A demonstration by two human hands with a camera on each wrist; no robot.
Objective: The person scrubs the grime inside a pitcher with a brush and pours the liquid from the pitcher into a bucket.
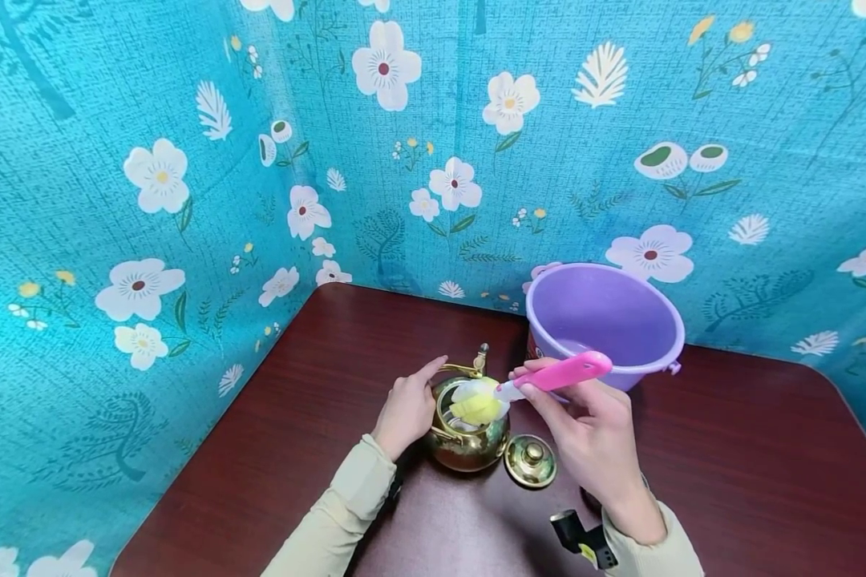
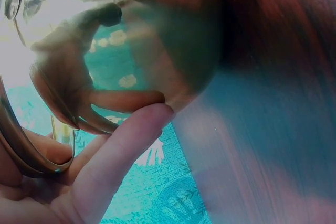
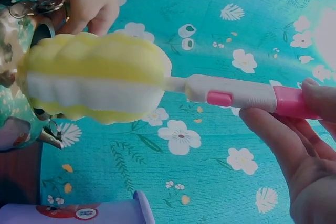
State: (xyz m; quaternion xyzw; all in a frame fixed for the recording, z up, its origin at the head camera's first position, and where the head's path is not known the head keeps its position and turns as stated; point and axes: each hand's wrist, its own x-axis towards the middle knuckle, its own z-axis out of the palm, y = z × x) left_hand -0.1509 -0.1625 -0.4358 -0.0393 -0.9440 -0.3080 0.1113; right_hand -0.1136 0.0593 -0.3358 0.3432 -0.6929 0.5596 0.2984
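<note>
A shiny brass teapot (image 1: 471,455) stands lidless on the table. My left hand (image 1: 407,409) holds it at the left side; in the left wrist view the thumb (image 2: 126,153) presses the polished body, with fingers by the curved handle (image 2: 21,153). In my right hand (image 1: 597,441) is a sponge bottle brush (image 3: 231,93), pinched by its pink-and-white handle between thumb and fingers. The yellow-and-white sponge head (image 3: 97,77) is at the teapot's mouth, its tip partly inside and most of it above the rim. The brass lid (image 1: 531,461) lies right of the teapot.
A purple bucket (image 1: 606,308) stands behind my right hand, near the table's back edge. The dark red-brown table (image 1: 296,385) meets blue flowered cloth (image 1: 404,160) at the back and left. A black device (image 1: 583,541) sits at my right wrist.
</note>
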